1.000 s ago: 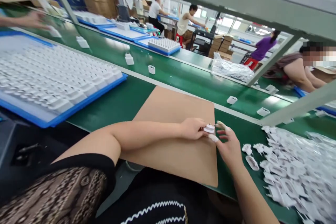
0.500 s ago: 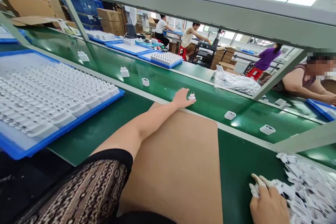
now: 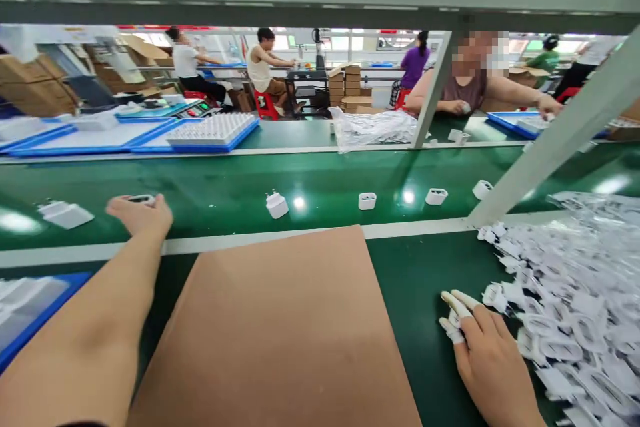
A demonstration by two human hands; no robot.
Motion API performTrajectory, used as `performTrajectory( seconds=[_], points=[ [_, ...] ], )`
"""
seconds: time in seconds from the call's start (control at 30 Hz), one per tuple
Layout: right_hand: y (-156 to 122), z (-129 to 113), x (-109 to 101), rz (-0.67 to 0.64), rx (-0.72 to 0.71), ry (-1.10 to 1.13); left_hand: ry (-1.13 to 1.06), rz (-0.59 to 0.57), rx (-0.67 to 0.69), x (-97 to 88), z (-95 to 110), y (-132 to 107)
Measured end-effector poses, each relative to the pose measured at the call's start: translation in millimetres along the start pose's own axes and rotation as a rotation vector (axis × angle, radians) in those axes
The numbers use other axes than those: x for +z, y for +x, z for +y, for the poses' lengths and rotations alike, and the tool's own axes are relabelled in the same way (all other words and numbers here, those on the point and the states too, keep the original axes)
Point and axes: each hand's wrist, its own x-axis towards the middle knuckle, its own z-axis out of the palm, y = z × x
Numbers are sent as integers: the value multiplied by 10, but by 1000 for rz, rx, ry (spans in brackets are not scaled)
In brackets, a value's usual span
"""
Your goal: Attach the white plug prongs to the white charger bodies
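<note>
On the green conveyor belt [image 3: 330,177], at the left, my left hand [image 3: 145,217] is closed around a white charger housing [image 3: 143,199], its open end facing up. A white plug with two pins [image 3: 66,213] lies to the left of that hand. Farther right on the belt stand another pinned plug [image 3: 277,205] and several white housings [image 3: 367,201]. My right hand [image 3: 493,353], with white covers on its fingertips, is pinched over the green worktop, at the left edge of a heap of small white plastic parts [image 3: 575,330]. A small white part [image 3: 454,319] shows between its fingertips, partly hidden.
A brown cardboard sheet [image 3: 280,333] lies between my arms. At the lower left is a blue tray [image 3: 45,320] of white housings. A slanted metal post [image 3: 560,127] crosses at the right. Beyond the belt are filled trays [image 3: 215,130] and a co-worker [image 3: 475,90].
My view has turned and levelled. My left hand, earlier open beside a pinned plug, is now farther left along the belt, gripping a housing. My right hand has drawn slightly away from the heap.
</note>
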Motion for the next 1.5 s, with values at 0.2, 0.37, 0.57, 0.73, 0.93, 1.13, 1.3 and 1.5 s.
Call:
performTrajectory(
  seconds=[0.2,0.37,0.57,0.73,0.93,1.13,1.3,1.5],
  points=[
    [26,-36,-13,10,40,73,-489,-119,281,499,1140,-750],
    [32,-32,6,17,108,122,-469,-702,369,1149,1980,-1512],
    [44,-122,-6,-75,205,159,-365,-998,361,1601,2374,-1616],
    [56,-186,-20,-118,241,145,-443,-1097,520,1765,2892,-1941],
    [59,-217,-56,-127,254,157,-486,-1230,625,2106,3551,-2356],
    [53,-263,-52,-122,273,157,-678,-1153,608,2355,3997,-2613],
    [62,-282,-85,-162,285,187,-898,-1033,530,2552,4515,-3093],
    [76,-303,-96,-182,302,210,-978,-1083,534,2674,4610,-3191]
  ],
)
